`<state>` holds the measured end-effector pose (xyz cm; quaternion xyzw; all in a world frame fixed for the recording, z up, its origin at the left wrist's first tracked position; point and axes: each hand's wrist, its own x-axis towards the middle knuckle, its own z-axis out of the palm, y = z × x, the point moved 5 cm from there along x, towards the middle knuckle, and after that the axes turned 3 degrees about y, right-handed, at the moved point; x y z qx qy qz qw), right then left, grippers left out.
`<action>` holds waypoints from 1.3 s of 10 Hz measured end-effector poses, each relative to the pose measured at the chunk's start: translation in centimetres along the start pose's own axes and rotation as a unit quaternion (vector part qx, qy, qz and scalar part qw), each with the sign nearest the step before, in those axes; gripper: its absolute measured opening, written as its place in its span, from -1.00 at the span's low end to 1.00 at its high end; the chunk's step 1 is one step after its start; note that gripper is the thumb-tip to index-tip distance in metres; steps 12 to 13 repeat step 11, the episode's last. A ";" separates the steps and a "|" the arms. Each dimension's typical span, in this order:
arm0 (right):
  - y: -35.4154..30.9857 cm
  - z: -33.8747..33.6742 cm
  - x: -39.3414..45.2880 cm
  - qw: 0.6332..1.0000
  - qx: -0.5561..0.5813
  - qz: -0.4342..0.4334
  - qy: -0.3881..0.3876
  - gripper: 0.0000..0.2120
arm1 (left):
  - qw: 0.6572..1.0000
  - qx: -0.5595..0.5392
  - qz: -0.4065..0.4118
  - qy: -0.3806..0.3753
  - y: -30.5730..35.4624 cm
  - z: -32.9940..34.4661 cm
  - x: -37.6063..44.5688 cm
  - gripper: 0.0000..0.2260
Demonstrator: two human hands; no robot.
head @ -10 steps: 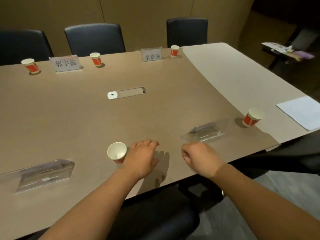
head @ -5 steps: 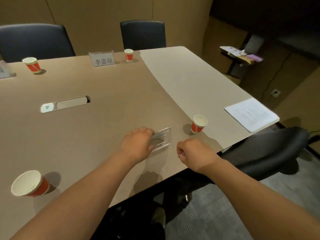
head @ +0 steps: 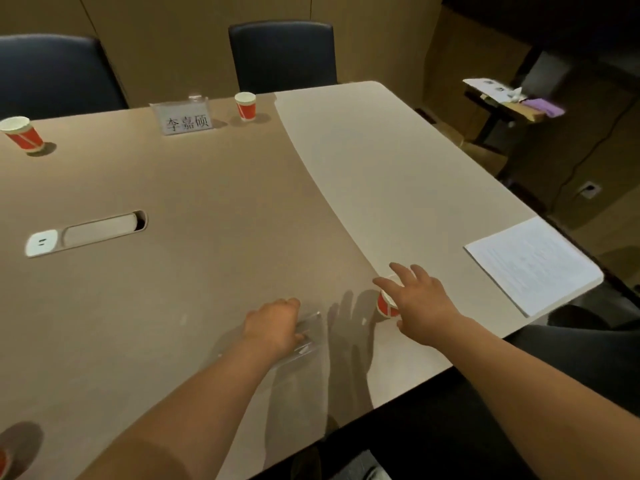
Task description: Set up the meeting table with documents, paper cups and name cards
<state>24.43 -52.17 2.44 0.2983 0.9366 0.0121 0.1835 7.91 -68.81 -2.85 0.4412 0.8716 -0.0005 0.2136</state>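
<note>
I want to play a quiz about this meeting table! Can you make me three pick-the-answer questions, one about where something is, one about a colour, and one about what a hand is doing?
1. Where is the white document?
A. By the table's right edge
B. On a chair
C. Under the name card

2. What colour is the band on the paper cup beside the printed name card?
A. Blue
B. Red
C. Green

3. What is the left hand doing?
A. Waving in the air
B. Holding a pen
C. Gripping the clear card holder

Answers: 1 A, it lies at that edge. 2 B, the band is red. 3 C, fingers curl on the holder.
</note>
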 end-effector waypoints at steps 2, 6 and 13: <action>1.5 3.2 3.4 0.998 0.028 -0.035 -0.040 -0.11 | 0.999 -0.006 -0.036 -0.031 -0.3 1.8 0.6 -0.65; -0.8 3.5 5.3 0.994 0.010 -0.109 -0.014 -0.15 | 0.999 0.024 -0.036 -0.013 -0.2 3.4 0.7 -0.67; 1.8 0.8 2.6 0.986 0.125 -0.069 0.087 -0.31 | 0.988 -0.036 0.050 0.138 4.3 -1.4 -0.3 -0.46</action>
